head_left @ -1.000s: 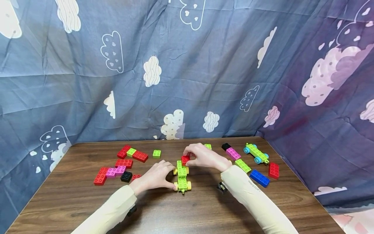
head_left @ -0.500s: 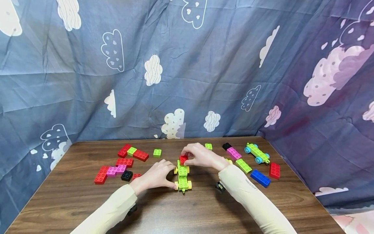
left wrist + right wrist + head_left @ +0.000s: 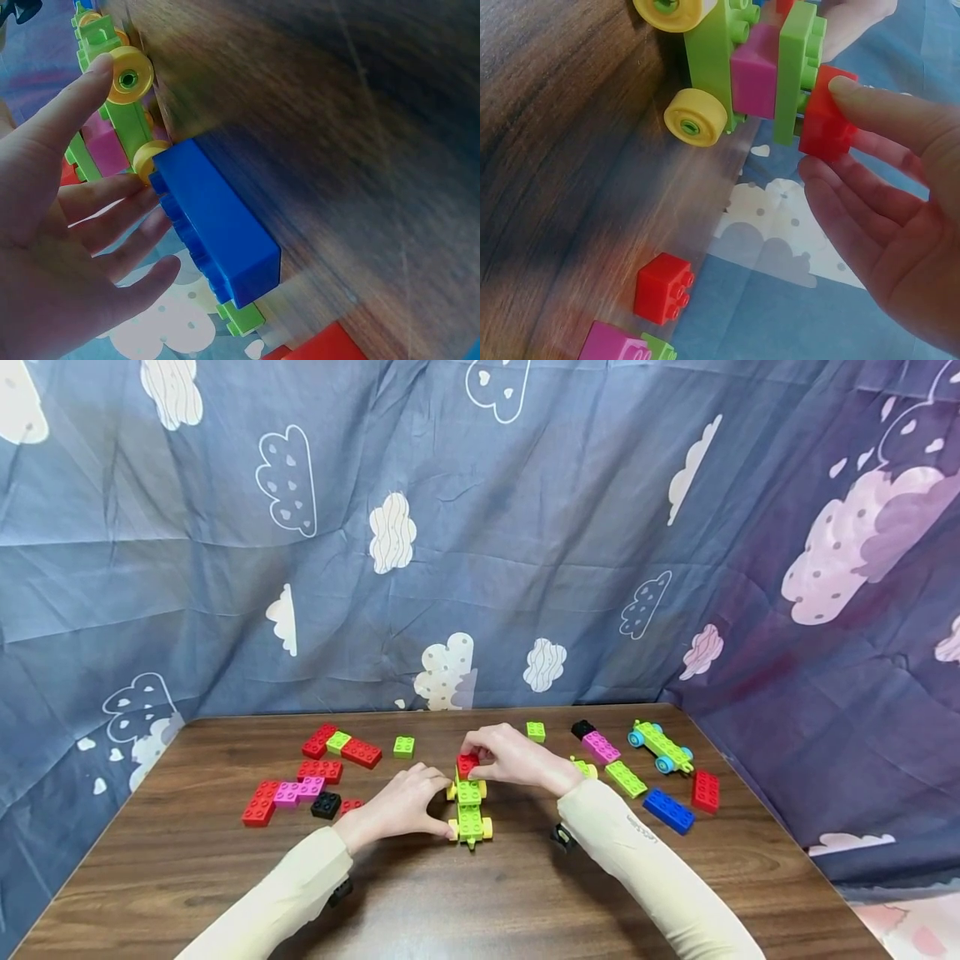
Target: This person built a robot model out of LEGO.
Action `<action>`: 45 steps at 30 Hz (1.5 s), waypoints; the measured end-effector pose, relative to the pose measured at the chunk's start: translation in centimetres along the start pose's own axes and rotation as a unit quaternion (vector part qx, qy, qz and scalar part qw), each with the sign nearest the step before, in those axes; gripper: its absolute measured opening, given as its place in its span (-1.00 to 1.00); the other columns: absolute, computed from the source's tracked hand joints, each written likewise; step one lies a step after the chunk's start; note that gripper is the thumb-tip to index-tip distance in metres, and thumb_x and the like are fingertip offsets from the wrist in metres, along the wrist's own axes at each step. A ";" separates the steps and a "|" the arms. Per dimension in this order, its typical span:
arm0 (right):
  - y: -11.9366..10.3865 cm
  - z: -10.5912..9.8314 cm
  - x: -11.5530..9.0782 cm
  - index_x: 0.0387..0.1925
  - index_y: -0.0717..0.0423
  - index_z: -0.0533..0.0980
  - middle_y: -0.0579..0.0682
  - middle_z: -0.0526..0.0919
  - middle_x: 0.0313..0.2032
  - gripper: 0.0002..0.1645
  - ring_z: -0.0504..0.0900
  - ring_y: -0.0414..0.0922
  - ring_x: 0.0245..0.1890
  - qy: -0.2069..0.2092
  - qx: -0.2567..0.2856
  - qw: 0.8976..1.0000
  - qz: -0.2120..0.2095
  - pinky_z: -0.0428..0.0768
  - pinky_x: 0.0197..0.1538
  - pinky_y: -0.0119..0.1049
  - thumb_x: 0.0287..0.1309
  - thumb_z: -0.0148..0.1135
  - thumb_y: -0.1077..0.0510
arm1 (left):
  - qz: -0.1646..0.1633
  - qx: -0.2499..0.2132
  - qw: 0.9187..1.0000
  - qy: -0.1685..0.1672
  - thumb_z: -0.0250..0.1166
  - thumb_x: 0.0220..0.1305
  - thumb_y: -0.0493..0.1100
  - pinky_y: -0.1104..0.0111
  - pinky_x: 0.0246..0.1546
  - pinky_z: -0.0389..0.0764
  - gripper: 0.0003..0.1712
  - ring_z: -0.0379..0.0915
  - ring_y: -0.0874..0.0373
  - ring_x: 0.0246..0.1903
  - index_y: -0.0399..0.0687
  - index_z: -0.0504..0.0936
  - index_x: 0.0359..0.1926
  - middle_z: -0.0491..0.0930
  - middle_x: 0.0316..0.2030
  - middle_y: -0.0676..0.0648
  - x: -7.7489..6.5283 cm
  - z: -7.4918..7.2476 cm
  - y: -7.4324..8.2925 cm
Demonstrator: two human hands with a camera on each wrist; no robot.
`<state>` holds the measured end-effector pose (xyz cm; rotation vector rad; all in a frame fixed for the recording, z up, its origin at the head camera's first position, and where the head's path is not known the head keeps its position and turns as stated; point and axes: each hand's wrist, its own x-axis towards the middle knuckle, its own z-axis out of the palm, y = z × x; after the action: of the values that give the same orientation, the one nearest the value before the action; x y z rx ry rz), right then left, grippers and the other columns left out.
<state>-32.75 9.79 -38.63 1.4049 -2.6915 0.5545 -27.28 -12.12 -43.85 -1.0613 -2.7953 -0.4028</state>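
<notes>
A lime green wheeled base [image 3: 471,827] with yellow wheels stands mid-table. It carries a pink brick [image 3: 756,71] topped by a green brick [image 3: 795,75]. My right hand [image 3: 517,762] pinches a red brick [image 3: 827,112] between thumb and fingers, at the studs of the green brick's far end. Whether it is fully seated, I cannot tell. My left hand [image 3: 401,806] lies along the base's left side, thumb on the near yellow wheel [image 3: 130,76] and fingertips by the far one. Beside those fingers is a blue brick [image 3: 217,225], hidden in the head view.
On the left lie red bricks [image 3: 260,803], pink bricks [image 3: 287,795] and a black brick [image 3: 326,805]. Rightward are a blue-wheeled green base [image 3: 660,747], a blue brick [image 3: 669,811] and a red brick [image 3: 706,791]. A cloud-patterned curtain [image 3: 337,568] hangs behind the table.
My right hand has carried the red brick leftward, from beside the green top brick to over its far end. The left hand has stayed at the wheels.
</notes>
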 end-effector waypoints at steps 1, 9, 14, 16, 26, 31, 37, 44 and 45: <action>0.0 0.0 0.0 -0.22 0.08 0.62 -0.07 0.68 -0.32 -0.78 0.57 -0.19 -0.37 0.001 0.000 1.000 0.000 0.52 -0.26 -0.48 0.08 0.46 0.16 | 0.001 0.001 1.000 0.001 0.53 -0.07 0.23 0.06 0.00 0.56 -0.19 0.49 -0.04 -0.02 -0.28 0.63 0.06 0.66 0.01 -0.17 0.0 0.0 0.0; -0.3 -0.2 0.2 -0.22 0.11 0.61 -0.03 0.67 -0.30 -0.77 0.61 -0.10 -0.33 -0.002 -0.001 1.000 0.008 0.52 -0.24 -0.46 0.08 0.46 0.17 | -0.004 -0.008 1.000 0.001 0.54 -0.08 0.23 0.05 0.00 0.56 -0.18 0.49 -0.04 0.00 -0.28 0.63 0.07 0.65 0.02 -0.17 0.2 -0.2 -0.1; -0.3 -0.1 0.1 -0.21 0.11 0.61 -0.02 0.67 -0.29 -0.78 0.63 -0.06 -0.31 0.004 -0.005 1.000 0.000 0.54 -0.23 -0.43 0.11 0.44 0.17 | -0.009 -0.006 1.000 -0.006 0.54 -0.07 0.23 0.05 0.01 0.55 -0.18 0.48 -0.03 0.00 -0.27 0.62 0.08 0.64 0.04 -0.16 0.2 -0.1 -0.1; -0.3 0.0 0.0 -0.20 0.11 0.61 -0.02 0.67 -0.29 -0.78 0.63 -0.06 -0.31 0.006 -0.005 1.000 -0.001 0.54 -0.22 -0.42 0.11 0.43 0.17 | -0.009 -0.003 1.000 -0.006 0.54 -0.08 0.24 0.05 0.00 0.56 -0.17 0.48 -0.03 0.00 -0.27 0.62 0.08 0.64 0.03 -0.16 0.2 -0.1 -0.1; -0.1 0.1 -0.3 -0.10 0.09 0.66 -0.05 0.72 -0.21 -0.75 0.64 -0.15 -0.23 -0.010 -0.007 1.000 0.011 0.65 -0.09 -0.25 0.22 0.35 0.09 | -0.011 -0.005 1.000 -0.011 0.53 -0.08 0.25 0.05 0.01 0.56 -0.17 0.48 -0.02 -0.01 -0.26 0.62 0.07 0.65 0.02 -0.16 0.2 0.3 -0.2; -0.1 0.1 -0.5 -0.09 0.08 0.66 -0.05 0.73 -0.19 -0.76 0.65 -0.16 -0.20 -0.007 -0.008 1.000 0.007 0.64 -0.06 -0.25 0.24 0.33 0.10 | -0.014 -0.026 0.999 -0.012 0.53 -0.07 0.25 0.03 -0.01 0.56 -0.16 0.48 -0.04 -0.02 -0.28 0.62 0.07 0.66 0.01 -0.17 0.3 0.1 -0.5; -0.1 0.3 -0.6 -0.09 0.07 0.66 -0.06 0.73 -0.20 -0.77 0.65 -0.15 -0.20 -0.006 -0.005 1.000 0.010 0.65 -0.06 -0.23 0.24 0.33 0.10 | -0.036 -0.068 0.997 -0.006 0.50 0.00 0.23 -0.02 0.04 0.55 -0.18 0.50 -0.10 0.03 -0.32 0.60 0.10 0.65 0.03 -0.22 0.7 -0.3 -0.9; 0.0 0.5 -0.6 -0.11 0.05 0.67 -0.09 0.72 -0.22 -0.78 0.63 -0.21 -0.24 0.003 -0.009 1.000 0.011 0.63 -0.10 -0.31 0.25 0.33 0.08 | -0.046 -0.092 0.995 0.000 0.46 0.07 0.21 -0.02 0.06 0.54 -0.21 0.49 -0.09 0.05 -0.30 0.58 0.12 0.64 0.03 -0.22 1.2 -0.4 -0.7; 0.1 0.5 -0.6 -0.11 0.04 0.67 -0.10 0.72 -0.22 -0.79 0.63 -0.23 -0.24 0.003 -0.008 1.000 0.013 0.62 -0.10 -0.32 0.25 0.33 0.08 | -0.045 -0.092 0.995 0.004 0.46 0.08 0.22 -0.01 0.04 0.54 -0.23 0.49 -0.07 0.03 -0.29 0.59 0.11 0.64 0.01 -0.21 1.3 -0.3 -0.7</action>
<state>-32.40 10.12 -39.24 1.3638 -2.7074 0.5374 -28.72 -11.88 -43.42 -0.9659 -2.8518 -0.6852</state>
